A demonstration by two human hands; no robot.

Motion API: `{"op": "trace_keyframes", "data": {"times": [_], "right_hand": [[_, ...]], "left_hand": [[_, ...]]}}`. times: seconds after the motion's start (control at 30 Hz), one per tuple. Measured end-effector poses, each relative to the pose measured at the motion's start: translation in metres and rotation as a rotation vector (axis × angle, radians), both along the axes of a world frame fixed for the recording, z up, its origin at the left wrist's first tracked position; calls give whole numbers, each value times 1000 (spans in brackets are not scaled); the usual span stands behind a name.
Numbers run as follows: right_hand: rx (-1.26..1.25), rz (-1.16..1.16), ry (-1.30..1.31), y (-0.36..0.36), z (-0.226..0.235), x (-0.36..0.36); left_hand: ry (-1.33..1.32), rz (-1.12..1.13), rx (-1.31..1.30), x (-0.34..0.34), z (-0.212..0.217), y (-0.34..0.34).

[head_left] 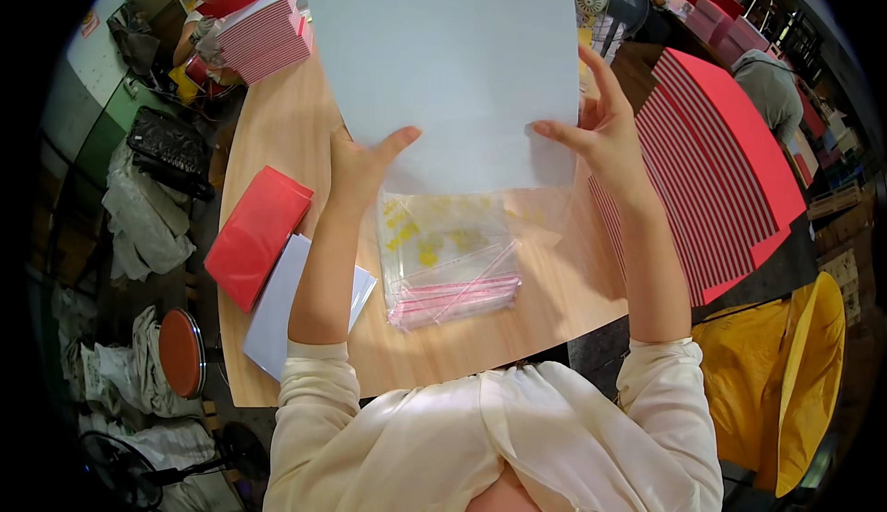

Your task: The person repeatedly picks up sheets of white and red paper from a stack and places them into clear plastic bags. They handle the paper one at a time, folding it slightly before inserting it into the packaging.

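Left hand [365,161]: thumb flat on the near face of the sheet [453,59], remaining fingers hidden behind it; reads as a pinch at the lower left edge. Right hand [605,133]: thumb on the same face near the lower right, index finger raised along the right edge, the others partly out of sight; also reads as gripping.

Sheet: white, between the hands, held up off the table [407,364], wider toward its top, so probably tilted. Key relation: the clear bags [453,281] lie toward the body from the sheet's lower edge, between the forearms, the left one nearer. Their pink-striped edges run roughly crosswise.

Left of the left forearm: red pack [259,235], partly over white sheets [277,304]. Right of the right forearm: large striped stack [711,179]. Far left: another stack [265,41].

Unclear: sheet's top cut off by the frame, so long axis not determinable. Clear film [545,212] below its edge: cannot tell whether attached to the sheet or lying on the table.
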State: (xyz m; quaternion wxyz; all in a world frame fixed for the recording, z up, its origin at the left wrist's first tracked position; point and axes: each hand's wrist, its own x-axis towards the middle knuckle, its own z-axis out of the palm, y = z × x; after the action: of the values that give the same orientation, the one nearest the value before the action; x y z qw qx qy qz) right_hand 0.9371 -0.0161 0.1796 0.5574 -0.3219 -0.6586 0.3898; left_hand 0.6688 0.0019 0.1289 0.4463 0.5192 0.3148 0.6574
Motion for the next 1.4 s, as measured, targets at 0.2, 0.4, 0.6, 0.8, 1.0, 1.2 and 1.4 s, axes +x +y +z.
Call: {"op": "trace_keyframes", "data": {"times": [0.2,0.4,0.6,0.8,1.0,1.2,1.4], "right_hand": [[34,17,65,11,-9,0],[51,39,105,10,-14,-5],[-69,79,2,17,-33,1],[-35,56,44,14,-63,10],[-101,50,-74,20,-74,9],[40,-33,-100,18,-32,-2],[-352,-23,-122,-64,1,-27]], "left_hand": [[-17,-7,53,1,0,2],[89,23,-19,-5,1,3],[380,-9,-21,4,-7,1],[203,-50,36,7,-25,-8],[203,68,-81,-9,-62,-12],[88,177,-82,-7,-24,0],[574,-44,427,8,59,35]]}}
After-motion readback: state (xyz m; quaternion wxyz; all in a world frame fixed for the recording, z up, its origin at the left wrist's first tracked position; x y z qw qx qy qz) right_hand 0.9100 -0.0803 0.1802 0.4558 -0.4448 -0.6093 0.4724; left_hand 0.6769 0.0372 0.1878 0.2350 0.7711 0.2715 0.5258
